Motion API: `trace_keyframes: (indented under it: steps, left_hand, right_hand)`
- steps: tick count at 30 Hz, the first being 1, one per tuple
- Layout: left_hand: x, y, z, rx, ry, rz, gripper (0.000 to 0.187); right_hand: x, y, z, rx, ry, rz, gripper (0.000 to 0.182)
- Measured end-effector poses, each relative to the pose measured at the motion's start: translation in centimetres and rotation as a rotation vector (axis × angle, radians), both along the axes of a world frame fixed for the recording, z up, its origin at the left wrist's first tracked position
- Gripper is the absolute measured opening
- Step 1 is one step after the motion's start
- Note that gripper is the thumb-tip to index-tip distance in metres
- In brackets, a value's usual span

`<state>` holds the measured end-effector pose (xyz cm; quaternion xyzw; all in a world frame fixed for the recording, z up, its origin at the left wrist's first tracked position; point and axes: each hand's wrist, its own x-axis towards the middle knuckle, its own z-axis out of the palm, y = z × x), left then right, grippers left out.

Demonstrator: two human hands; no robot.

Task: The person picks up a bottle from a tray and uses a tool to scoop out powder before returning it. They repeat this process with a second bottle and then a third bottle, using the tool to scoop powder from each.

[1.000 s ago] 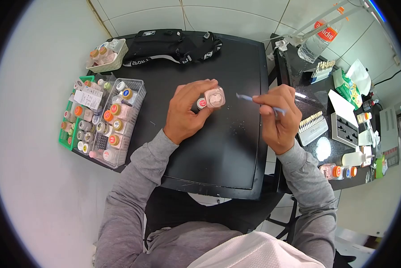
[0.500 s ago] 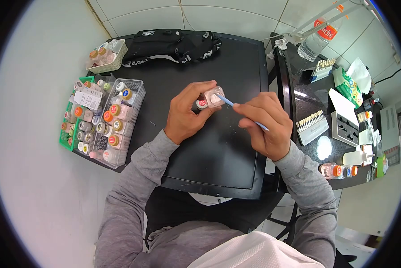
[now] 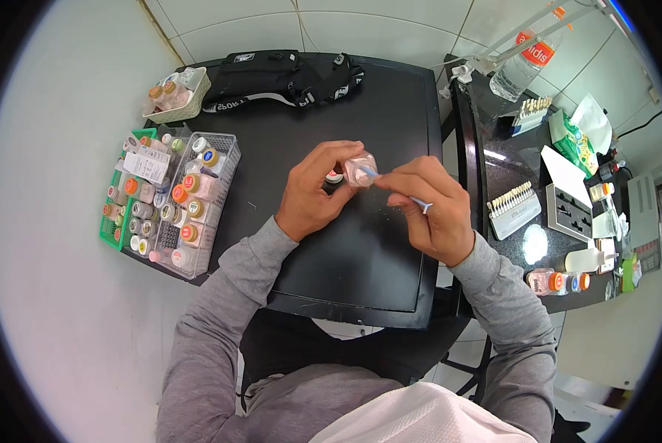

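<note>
My left hand (image 3: 312,188) is closed round a small clear jar (image 3: 360,162) of pale pink powder, its open mouth tilted toward my right hand. A cap with a red label (image 3: 334,176) shows under the fingers of the same hand, partly covered. Between the fingertips of my right hand (image 3: 438,210) is a thin light-blue stick (image 3: 422,204). Its front end reaches into the mouth of the jar, and the tip is hidden inside. Both hands are above the black table (image 3: 331,273).
Clear plastic baskets (image 3: 231,159) and a green basket (image 3: 109,235) of capped jars stand at left. A black bag (image 3: 261,77) lies along the back. The right-hand counter carries shade guides (image 3: 515,210), a water bottle (image 3: 519,74) and a grey case (image 3: 569,214).
The stick has gone deeper into the jar, and my right hand has moved slightly left, closer to it. The jar has shifted a little right and toward me and tilts more.
</note>
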<state>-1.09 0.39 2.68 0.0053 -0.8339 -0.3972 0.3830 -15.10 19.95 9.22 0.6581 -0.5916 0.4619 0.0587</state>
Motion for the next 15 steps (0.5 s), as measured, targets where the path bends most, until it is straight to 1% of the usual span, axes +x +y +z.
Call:
trace_keyframes:
  steps: [2,5,8,11,15]
  left_hand:
    - [0.0,0.0,0.1,0.015,-0.014,-0.001,0.053]
    - [-0.2,-0.2,-0.5,0.015,0.004,-0.016,0.054]
    - [-0.3,-0.2,-0.8,0.031,-0.003,-0.036,0.054]
    - [-0.2,-0.1,-0.9,0.057,-0.024,-0.048,0.055]
    - [-0.1,0.0,-0.8,0.068,-0.029,-0.053,0.057]
  right_hand:
    - [-0.1,0.0,0.0,0.025,0.031,0.029,0.019]
    - [0.2,-0.1,-0.3,-0.008,-0.027,-0.031,0.018]
    - [-0.1,0.0,0.1,0.001,0.037,0.007,0.017]
    - [0.2,0.0,0.0,-0.008,-0.003,-0.033,0.015]
    - [0.2,0.1,0.2,-0.023,0.014,-0.023,0.014]
